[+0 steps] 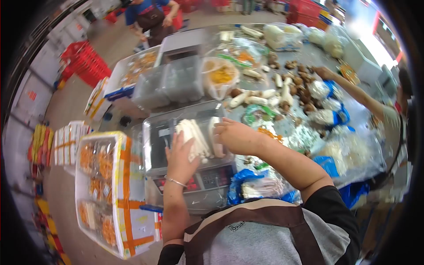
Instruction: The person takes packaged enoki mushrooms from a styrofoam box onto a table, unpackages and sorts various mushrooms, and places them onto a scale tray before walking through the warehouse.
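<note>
A bunch of long, thin white mushrooms (195, 138) lies in a clear plastic tray (154, 152) on a digital scale (212, 177). My left hand (182, 155) lies along the bunch's left side, fingers stretched out and touching it. To the right, my right hand (236, 136) has its fingers curled round a pale mushroom piece (216, 138) at the tray's right side; its fingertips are partly hidden. Below my right forearm, more thin white mushrooms (263, 187) lie in blue-edged plastic wrapping.
A foam box (121, 194) of packed orange and white mushrooms stands at left. Stacked clear trays (183, 79) and a tub of orange food (221, 75) sit beyond the scale. Brown-capped mushrooms (304, 88) cover the table at right, where a co-worker's arm (353, 88) reaches in.
</note>
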Demonstrator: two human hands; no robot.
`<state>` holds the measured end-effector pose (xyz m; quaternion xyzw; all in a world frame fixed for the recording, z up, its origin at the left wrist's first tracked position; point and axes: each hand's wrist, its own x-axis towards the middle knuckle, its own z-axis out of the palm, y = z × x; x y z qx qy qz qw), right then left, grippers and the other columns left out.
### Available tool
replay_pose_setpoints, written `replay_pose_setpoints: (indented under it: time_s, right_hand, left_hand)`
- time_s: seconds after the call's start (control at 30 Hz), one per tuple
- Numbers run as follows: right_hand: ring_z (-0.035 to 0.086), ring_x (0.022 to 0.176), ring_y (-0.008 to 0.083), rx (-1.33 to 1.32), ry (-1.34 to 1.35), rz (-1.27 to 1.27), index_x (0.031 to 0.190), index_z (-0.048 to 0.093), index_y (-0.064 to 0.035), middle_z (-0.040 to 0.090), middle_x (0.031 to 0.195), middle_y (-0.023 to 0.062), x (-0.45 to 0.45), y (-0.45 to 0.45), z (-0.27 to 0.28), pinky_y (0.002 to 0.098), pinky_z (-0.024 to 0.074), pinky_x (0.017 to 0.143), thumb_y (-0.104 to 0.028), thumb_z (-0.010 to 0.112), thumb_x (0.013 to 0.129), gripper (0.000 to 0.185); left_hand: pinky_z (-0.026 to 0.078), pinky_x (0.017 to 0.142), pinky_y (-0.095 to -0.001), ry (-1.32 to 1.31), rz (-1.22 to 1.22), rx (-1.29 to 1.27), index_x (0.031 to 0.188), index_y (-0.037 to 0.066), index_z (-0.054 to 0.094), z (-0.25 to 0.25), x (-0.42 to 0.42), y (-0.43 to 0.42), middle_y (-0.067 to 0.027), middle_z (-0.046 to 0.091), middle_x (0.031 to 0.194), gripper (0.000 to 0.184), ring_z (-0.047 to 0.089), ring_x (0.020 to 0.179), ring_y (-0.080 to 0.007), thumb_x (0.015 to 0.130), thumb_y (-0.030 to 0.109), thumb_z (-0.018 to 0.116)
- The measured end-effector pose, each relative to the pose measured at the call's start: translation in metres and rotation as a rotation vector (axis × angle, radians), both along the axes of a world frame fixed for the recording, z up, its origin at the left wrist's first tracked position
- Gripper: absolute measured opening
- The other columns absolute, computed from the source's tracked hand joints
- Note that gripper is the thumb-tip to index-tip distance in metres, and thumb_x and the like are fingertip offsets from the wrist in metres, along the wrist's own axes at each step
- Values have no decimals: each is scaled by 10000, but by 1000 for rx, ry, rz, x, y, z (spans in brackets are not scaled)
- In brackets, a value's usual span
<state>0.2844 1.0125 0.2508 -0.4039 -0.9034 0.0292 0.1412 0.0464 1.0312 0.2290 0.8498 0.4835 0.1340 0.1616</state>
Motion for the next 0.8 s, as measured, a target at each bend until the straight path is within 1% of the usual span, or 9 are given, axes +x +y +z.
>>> replay_pose_setpoints:
  time_s: [0.2, 0.33, 0.37, 0.43, 0.53, 0.57, 0.63, 0.73, 0.8]
  right_hand:
    - [591, 991, 289, -158, 270, -243, 944, 661, -50, 631, 970, 109, 31, -96, 15, 407, 459, 894, -59, 572, 740, 223]
    - [595, 971, 322, -251, 397, -378, 1015, 647, -35, 633, 973, 138, 55, -165, 24, 414, 473, 866, -64, 548, 798, 240]
    - [604, 945, 324, -280, 336, -451, 1039, 643, -38, 631, 967, 148, 60, -181, 27, 416, 480, 845, -77, 541, 823, 243]
    - [609, 926, 323, -240, 417, -531, 1046, 641, -40, 630, 963, 150, 68, -211, 35, 414, 487, 825, -80, 538, 837, 237]
    - [616, 915, 326, -182, 556, -566, 1071, 636, -43, 631, 979, 150, 83, -249, 44, 407, 497, 797, -73, 552, 848, 241]
    - [616, 919, 325, -167, 599, -576, 1076, 634, -43, 632, 985, 150, 89, -261, 48, 406, 498, 796, -70, 560, 844, 245]
    - [623, 918, 309, -90, 638, -609, 1064, 644, -46, 639, 998, 146, 103, -283, 59, 385, 502, 791, -35, 584, 823, 248]
    - [631, 885, 286, 139, 705, -759, 1029, 655, -40, 641, 986, 138, 134, -316, 83, 359, 506, 778, 26, 581, 794, 255]
    - [631, 875, 262, 354, 682, -995, 1011, 656, -25, 637, 964, 141, 159, -337, 100, 345, 507, 776, 79, 568, 768, 278]
  left_hand:
    - [175, 1082, -630, -72, -18, 106, 1323, 136, 496, -13, -3, -4, -163, 305, 1488, 572, 236, 1404, -351, 770, 140, 643]
    - [193, 1086, -593, -203, -23, 58, 1319, 105, 493, -4, -5, -16, -189, 327, 1470, 530, 271, 1378, -375, 822, 185, 657]
    - [226, 1088, -524, -203, -29, 86, 1312, 88, 499, -1, -5, -20, -191, 347, 1459, 514, 304, 1362, -362, 825, 151, 648]
    - [292, 1090, -386, -202, -30, 145, 1299, 55, 511, 6, -5, -28, -195, 387, 1437, 485, 371, 1330, -338, 830, 82, 630]
    - [283, 1090, -432, -302, -50, 142, 1299, 60, 499, 15, -2, -43, -207, 382, 1432, 488, 364, 1329, -360, 832, 95, 636]
    - [307, 1081, -397, -311, -51, 166, 1290, 50, 509, 19, 1, -50, -208, 397, 1422, 473, 384, 1318, -349, 831, 56, 626]
    - [316, 1075, -401, -321, -33, 183, 1285, 48, 516, 28, 8, -62, -204, 411, 1413, 468, 398, 1309, -346, 830, 51, 625]
    - [336, 1063, -400, -338, -13, 222, 1263, 43, 540, 37, 24, -80, -193, 467, 1373, 451, 438, 1280, -331, 821, 43, 629]
    - [338, 1061, -396, -341, 3, 212, 1255, 42, 548, 45, 36, -91, -187, 484, 1359, 446, 451, 1271, -319, 817, 41, 631]
